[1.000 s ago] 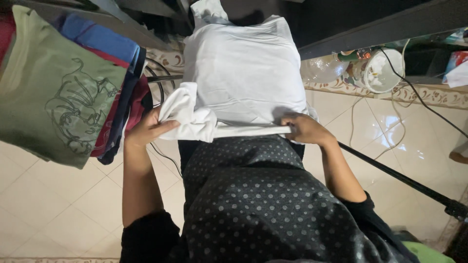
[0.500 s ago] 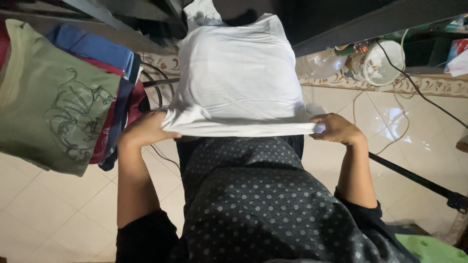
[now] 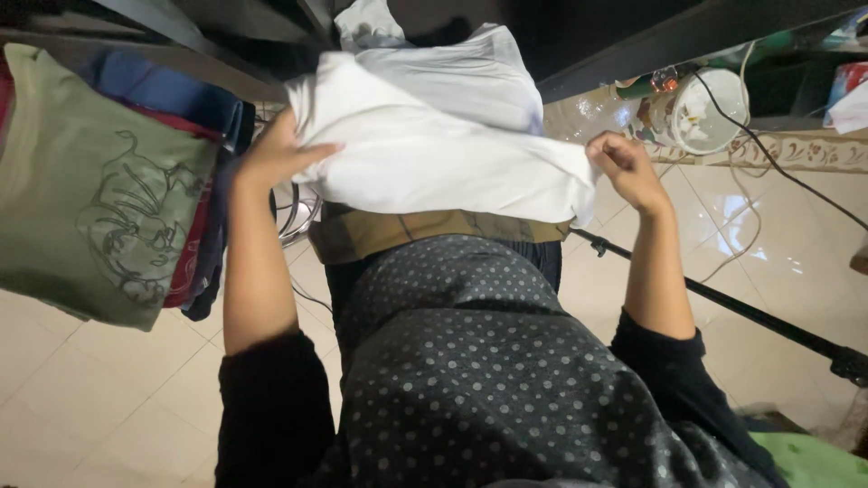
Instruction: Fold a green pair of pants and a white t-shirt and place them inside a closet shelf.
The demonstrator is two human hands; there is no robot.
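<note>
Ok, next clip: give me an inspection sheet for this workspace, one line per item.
Surface: tan board under the cloth, mostly covered.
Job's things: white cloth, folded over, edge lifted by both hands.
Clutter: green shirt on stacked clothes at left; white bucket on the floor.
Grips: left hand pinches the cloth's left corner; right hand is closed on its right corner.
Cables: black cable across the tiles by the bucket.
Surroundings: tiled floor, dark stand leg.

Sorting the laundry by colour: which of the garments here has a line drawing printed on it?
The olive-green shirt hanging at the left, on top of the blue and red clothes. The white garment held by both hands is plain.
</note>
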